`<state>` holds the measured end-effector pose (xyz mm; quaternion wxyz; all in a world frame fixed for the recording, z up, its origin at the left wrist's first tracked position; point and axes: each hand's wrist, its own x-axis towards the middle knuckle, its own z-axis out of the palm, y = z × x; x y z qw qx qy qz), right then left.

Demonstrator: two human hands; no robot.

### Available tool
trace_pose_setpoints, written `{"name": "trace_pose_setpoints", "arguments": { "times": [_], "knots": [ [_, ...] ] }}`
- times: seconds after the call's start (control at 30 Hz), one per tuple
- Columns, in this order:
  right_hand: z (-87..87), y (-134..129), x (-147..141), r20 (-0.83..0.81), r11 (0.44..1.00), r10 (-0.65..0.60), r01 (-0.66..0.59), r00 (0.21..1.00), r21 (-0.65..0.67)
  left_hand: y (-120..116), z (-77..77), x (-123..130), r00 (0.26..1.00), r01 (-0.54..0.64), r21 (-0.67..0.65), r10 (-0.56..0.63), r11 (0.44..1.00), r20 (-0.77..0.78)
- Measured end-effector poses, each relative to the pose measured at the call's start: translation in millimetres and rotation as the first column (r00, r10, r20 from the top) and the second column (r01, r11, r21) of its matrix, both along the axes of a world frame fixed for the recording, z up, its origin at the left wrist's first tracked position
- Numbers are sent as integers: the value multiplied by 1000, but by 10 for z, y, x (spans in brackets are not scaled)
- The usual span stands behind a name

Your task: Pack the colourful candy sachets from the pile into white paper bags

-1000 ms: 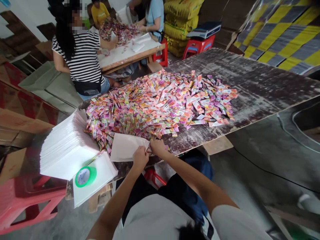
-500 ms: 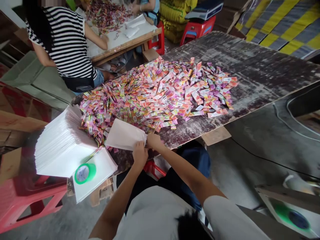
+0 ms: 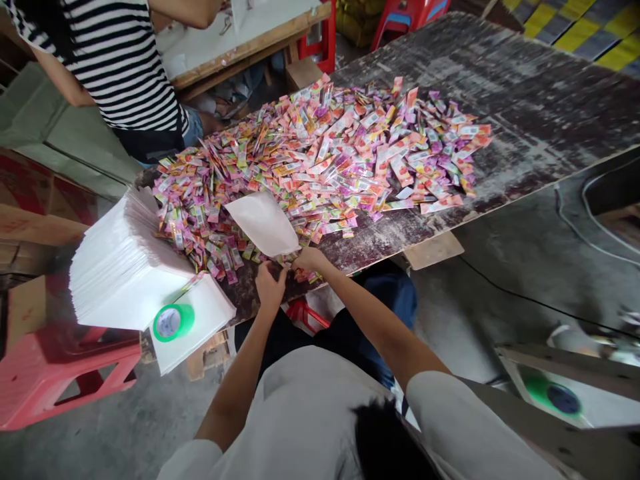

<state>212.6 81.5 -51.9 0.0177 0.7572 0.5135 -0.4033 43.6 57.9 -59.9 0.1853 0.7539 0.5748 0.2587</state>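
White bag (image 3: 263, 223) angled over packets (image 3: 350, 160), bench's (image 3: 525, 87) near edge. Right hand (image 3: 311, 260) pinches its near end, apparently steadying it; left hand (image 3: 271, 285) close below, fingers bent, grip unclear. Tape (image 3: 187, 320) on white sheets (image 3: 207, 317), near left corner, presumably for easy reach.

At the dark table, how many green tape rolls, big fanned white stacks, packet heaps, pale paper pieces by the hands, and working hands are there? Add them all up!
Green tape roll: 1
Fanned white stack: 1
Packet heap: 1
Pale paper piece: 1
Hands, left hand and right hand: 2
Total: 6
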Motion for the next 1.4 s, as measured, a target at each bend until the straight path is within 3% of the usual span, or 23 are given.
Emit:
{"name": "trace_pose_setpoints", "arguments": {
  "times": [0.13,0.23,0.33,0.43,0.63,0.9,1.03,1.2,1.33,1.4],
  "knots": [
    [13,-28,-16,-17,999,-28,28,999,17,-11,-74,50,994,71,-126,-60,989,88],
    [8,-40,-20,-34,999,-36,36,999,25,5,-83,88,981,54,-180,-18,982,192],
    [1,-36,-21,-41,999,-45,45,998,15,16,-70,95,922,9,-231,82,973,379],
    [22,-31,-25,-41,999,-46,46,998,8,53,-38,98,876,-26,-273,153,962,456],
    [101,-38,-32,-33,998,-58,58,998,-9,128,-28,107,876,25,-286,117,958,469],
    [50,-34,-17,-45,998,-55,56,997,8,117,-48,96,901,88,-386,92,918,424],
    [90,-29,-36,-8,999,-41,41,999,9,99,46,32,904,90,-325,60,941,423],
    [149,-77,-45,33,998,-54,53,998,43,-30,125,-65,944,141,-214,-66,967,322],
    [142,-105,-34,46,996,-58,55,997,64,-120,135,-144,963,138,-170,-92,976,253],
    [125,-102,-32,48,994,-65,60,997,88,-160,106,-160,968,192,-143,-164,971,192]
  ]
}}
